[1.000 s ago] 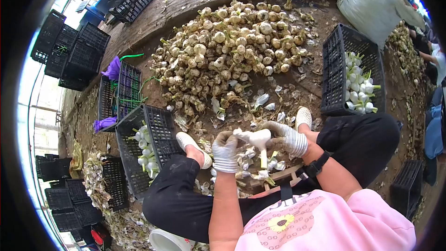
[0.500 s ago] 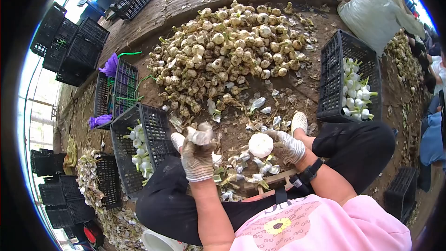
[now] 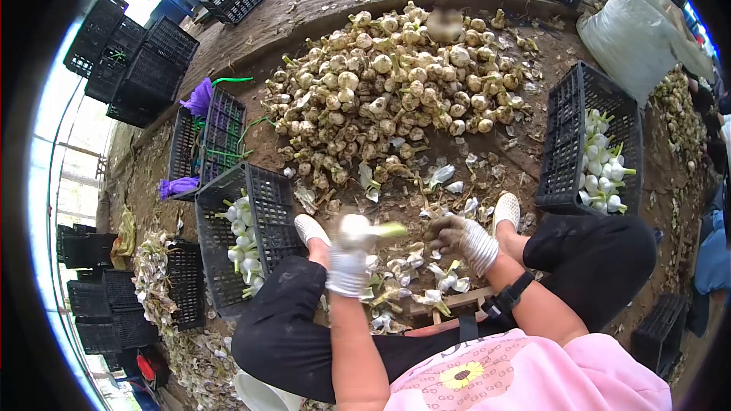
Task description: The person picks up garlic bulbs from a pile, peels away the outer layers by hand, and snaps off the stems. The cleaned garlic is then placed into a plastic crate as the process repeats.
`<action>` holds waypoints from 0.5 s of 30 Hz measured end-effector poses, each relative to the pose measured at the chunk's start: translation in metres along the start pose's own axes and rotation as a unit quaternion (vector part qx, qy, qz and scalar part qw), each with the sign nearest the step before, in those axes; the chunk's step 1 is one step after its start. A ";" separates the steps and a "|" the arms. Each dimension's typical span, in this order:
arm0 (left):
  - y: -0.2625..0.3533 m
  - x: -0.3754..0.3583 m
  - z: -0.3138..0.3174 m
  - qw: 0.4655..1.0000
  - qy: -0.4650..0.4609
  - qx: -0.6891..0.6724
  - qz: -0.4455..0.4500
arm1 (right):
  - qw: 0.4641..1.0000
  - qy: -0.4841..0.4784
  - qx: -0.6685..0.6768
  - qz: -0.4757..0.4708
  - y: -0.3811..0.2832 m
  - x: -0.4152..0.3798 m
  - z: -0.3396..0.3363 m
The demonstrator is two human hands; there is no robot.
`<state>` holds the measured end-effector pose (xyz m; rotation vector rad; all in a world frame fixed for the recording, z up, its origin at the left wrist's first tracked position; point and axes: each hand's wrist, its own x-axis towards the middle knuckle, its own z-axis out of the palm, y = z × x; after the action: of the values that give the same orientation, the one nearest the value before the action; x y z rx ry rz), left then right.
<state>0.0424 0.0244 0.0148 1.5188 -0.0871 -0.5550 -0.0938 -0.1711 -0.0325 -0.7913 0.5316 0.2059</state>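
Both of my hands wear pale work gloves. In my left hand (image 3: 349,259), smeared by motion, is a white garlic bulb (image 3: 356,227) with its green stem pointing right. To its right is my right hand (image 3: 466,245), its fingers loosely apart and with nothing visible in them. Peeled skins and stem scraps (image 3: 403,266) litter the ground below and between the hands. Ahead of me rises a large heap of dirty, unpeeled garlic (image 3: 381,91).
A black crate with cleaned garlic stands at my left (image 3: 278,217), another at my right (image 3: 560,137). Stacked crates (image 3: 145,80) line the left side. A white sack (image 3: 632,38) sits back right. White shoes (image 3: 312,230) flank the scraps.
The white bulb has gone from my right hand to my left, which held a blurred whitish piece before. My right hand's fingers are now free. The whole view has shifted slightly.
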 end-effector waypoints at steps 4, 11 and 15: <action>0.028 0.021 -0.042 0.837 0.300 -0.450 0.087 | 0.998 0.062 0.002 -0.001 0.008 0.017 -0.013; -0.059 0.127 -0.021 0.968 0.223 -0.078 -0.082 | 0.998 0.056 -0.008 0.034 0.014 0.028 0.001; -0.125 0.226 -0.004 0.954 0.164 0.248 -0.033 | 0.994 0.076 -0.045 0.061 0.015 0.038 -0.012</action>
<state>0.2056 -0.0554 -0.1693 2.0938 0.0880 -0.3370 -0.0720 -0.1702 -0.0688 -0.8670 0.7187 0.2847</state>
